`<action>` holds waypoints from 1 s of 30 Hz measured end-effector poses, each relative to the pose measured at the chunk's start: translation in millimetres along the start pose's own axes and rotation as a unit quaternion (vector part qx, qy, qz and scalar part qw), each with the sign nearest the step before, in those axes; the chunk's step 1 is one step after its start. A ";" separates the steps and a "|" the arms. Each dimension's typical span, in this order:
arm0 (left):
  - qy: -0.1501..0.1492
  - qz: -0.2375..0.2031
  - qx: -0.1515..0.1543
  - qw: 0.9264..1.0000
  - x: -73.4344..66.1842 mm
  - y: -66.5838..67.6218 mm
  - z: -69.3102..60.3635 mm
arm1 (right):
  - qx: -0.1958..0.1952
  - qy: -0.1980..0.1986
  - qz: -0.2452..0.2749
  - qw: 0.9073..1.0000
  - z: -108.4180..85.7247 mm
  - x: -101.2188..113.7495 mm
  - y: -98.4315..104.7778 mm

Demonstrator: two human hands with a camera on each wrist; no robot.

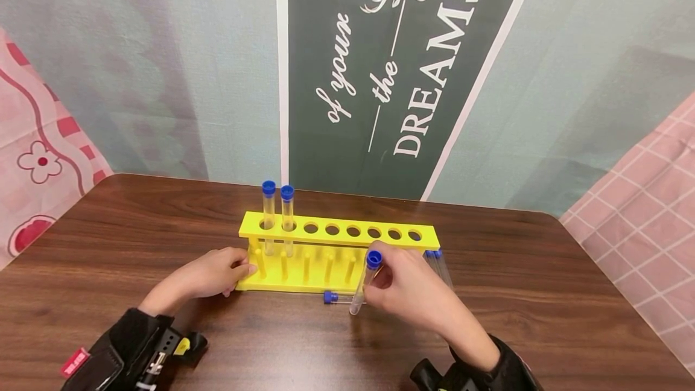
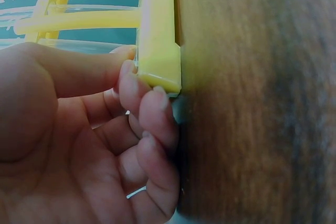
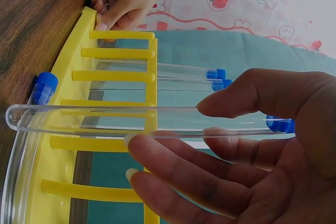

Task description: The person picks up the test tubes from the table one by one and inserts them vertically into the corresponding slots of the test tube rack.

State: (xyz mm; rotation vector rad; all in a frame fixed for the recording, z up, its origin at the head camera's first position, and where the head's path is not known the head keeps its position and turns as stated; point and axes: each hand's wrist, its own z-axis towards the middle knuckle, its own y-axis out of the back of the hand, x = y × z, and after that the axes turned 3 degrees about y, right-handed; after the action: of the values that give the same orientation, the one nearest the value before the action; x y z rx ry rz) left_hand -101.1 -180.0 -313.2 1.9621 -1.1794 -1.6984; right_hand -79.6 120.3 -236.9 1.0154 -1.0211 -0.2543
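soft sheen is cast on the head view's tabletop [image 1: 295,343] toward six o'clock, the left wrist view blurred toward three.

One tube [image 1: 339,298] lies before the rack [image 1: 342,230].

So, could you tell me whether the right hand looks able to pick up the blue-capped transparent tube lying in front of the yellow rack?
Probably not yet: the right hand holds another blue-capped transparent tube, though the lying tube is close and its blue cap looks uncovered.

Head looks down — wrist views, nearer, share rack [image 1: 342,231].
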 end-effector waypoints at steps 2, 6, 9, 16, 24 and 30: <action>-0.001 0.001 -0.001 1.000 0.0 0.1 0.0 | 0.000 -0.001 -0.001 1.000 0.1 0.0 0.2; 0.003 0.001 0.000 1.000 -0.7 0.2 -0.4 | 0.000 0.001 -0.002 1.000 0.3 -0.3 0.0; 0.008 0.001 0.001 1.000 -1.5 0.1 -0.7 | -0.003 0.005 -0.006 1.000 0.2 -0.6 -0.4; 0.013 0.003 -0.001 1.000 -1.4 -0.5 -0.2 | -0.005 0.007 -0.010 1.000 -0.1 -0.7 -0.5; 0.017 0.005 -0.003 1.000 -1.4 -1.0 0.4 | -0.002 0.002 -0.010 1.000 0.2 0.7 -0.3; 0.023 0.007 -0.003 1.000 -1.9 -1.2 0.5 | -0.001 -0.005 -0.016 1.000 1.0 4.3 -0.5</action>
State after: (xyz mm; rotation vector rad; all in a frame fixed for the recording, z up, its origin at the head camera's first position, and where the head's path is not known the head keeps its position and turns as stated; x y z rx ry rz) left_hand -101.1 -177.7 -312.9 1.9742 -1.1677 -1.6385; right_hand -77.9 116.9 -234.7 1.0297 -1.0136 -0.2859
